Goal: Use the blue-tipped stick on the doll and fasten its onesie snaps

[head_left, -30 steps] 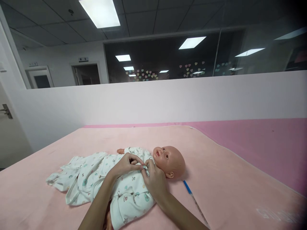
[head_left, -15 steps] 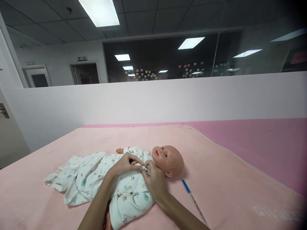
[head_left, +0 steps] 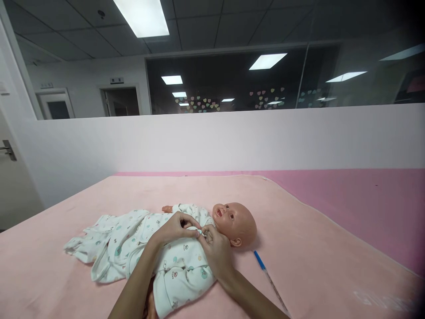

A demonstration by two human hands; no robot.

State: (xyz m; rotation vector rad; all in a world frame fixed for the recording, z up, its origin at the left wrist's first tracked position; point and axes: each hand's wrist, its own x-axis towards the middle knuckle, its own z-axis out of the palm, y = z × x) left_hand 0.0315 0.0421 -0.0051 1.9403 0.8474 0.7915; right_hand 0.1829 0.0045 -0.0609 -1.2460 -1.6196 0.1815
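Note:
A baby doll lies on its back, head to the right, in a white printed romper. My left hand pinches the romper's front edge at the chest, just below the neck. Fingertip to fingertip with it, my right hand pinches the same edge from the neck side. A small pale bit of cloth or fastener shows between the fingers; which it is I cannot tell. The romper's legs spread loosely to the left. One doll hand pokes out of the far sleeve.
A pen with a blue cap lies right of the doll, near my right forearm. Under everything is a peach-pink cloth over a darker pink surface. A white low wall with glass above stands behind.
The view has shifted slightly, so everything sits a little further right. Both hands keep their pinch at the romper's chest, with the fingertips barely moved.

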